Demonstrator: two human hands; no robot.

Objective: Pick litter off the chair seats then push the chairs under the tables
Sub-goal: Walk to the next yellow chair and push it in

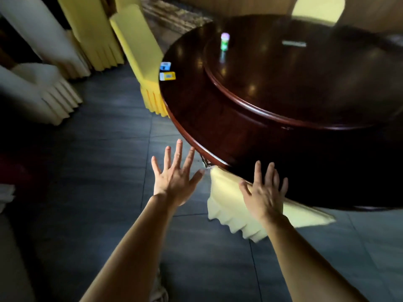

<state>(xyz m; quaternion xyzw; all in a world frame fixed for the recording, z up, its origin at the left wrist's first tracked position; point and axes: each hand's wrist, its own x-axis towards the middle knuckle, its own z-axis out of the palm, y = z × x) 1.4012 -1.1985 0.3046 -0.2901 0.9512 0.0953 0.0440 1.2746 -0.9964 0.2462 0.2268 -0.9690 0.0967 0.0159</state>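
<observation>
Dark tiled floor point(104, 136), dim light. My left hand point(174, 177) is spread open over the floor, holding nothing. My right hand point(265, 195), fingers splayed, hangs over the pale covered chair point(226, 203), mostly hidden under the round wooden table point(218, 118); contact unclear. Farther off, a yellow covered chair point(139, 53) stands against the table edge, blurred.

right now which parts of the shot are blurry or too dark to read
Head view: the chairs at upper left are motion-blurred; the table shows glare spots, its near right side lost in shadow; both hands are fairly sharp.
</observation>
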